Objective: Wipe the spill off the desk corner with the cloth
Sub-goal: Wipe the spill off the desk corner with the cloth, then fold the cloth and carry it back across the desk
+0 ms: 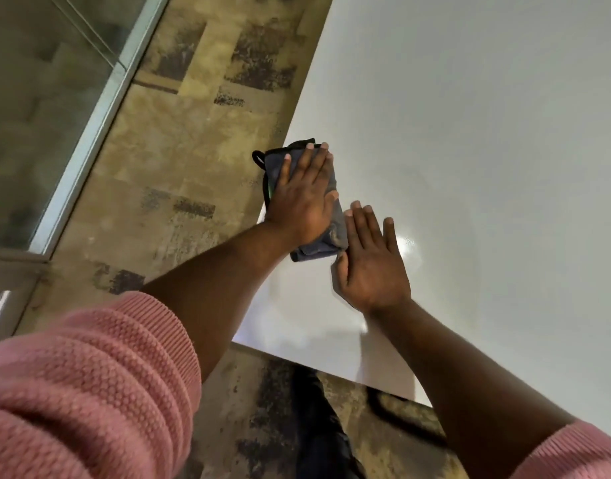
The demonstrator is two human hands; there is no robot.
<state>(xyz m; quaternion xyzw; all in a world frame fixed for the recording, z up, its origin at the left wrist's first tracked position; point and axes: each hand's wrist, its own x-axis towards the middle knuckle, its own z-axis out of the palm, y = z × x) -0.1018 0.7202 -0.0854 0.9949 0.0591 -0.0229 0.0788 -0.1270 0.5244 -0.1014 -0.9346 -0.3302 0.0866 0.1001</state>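
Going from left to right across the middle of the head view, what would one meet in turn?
Glass partition → patterned carpet → folded dark cloth at the desk's left edge, pressed flat under the left hand → right hand flat on the surface beside the cloth → bare white desk.

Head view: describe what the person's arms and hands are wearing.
Both arms wear a pink knitted sweater with a bumpy, waffle-like weave. The left sleeve is pushed up into thick ribbed folds, leaving the forearm bare; the right sleeve is also pushed up. The left hand and right hand are bare: no gloves, rings or watch visible.
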